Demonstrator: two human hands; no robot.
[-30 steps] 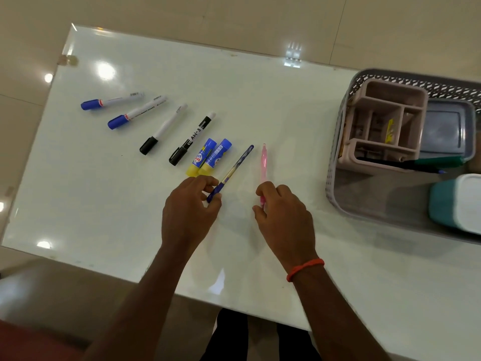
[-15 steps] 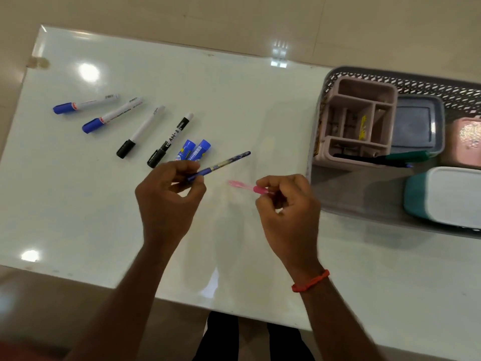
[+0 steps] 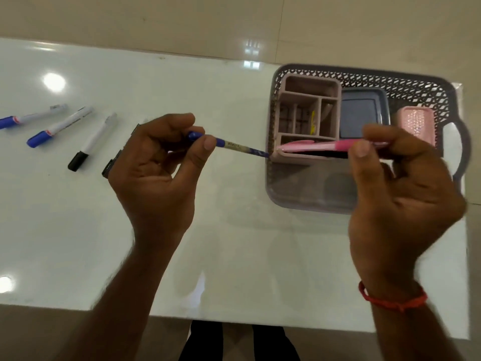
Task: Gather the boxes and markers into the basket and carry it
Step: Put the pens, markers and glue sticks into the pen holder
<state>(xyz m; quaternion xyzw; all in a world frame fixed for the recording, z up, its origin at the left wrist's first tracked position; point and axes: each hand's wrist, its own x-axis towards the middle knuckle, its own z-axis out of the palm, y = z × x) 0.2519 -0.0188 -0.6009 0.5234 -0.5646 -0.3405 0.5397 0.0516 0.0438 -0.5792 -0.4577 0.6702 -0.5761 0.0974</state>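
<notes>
Both pens are travelling right, from mid-table toward the basket (image 3: pixel 270 178). Seen from the head, my left hand (image 3: pixel 156 173) is pinching the blue pen (image 3: pixel 242 148), its tip nearing the pink organizer (image 3: pixel 309 84) inside the basket. My right hand (image 3: pixel 400 194) is pinching the pink pen (image 3: pixel 325 146) over the organizer's near slot. Next, I judge, I am lowering both in, then fetching the markers (image 3: pixel 95 138) lying at the left.

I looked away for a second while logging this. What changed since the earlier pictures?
The left hand lifted the blue pen and the right hand the pink pen off the table, carrying both right toward the basket. The pink pen is now over the organizer. The markers stayed on the table, the boxes in the basket.
</notes>
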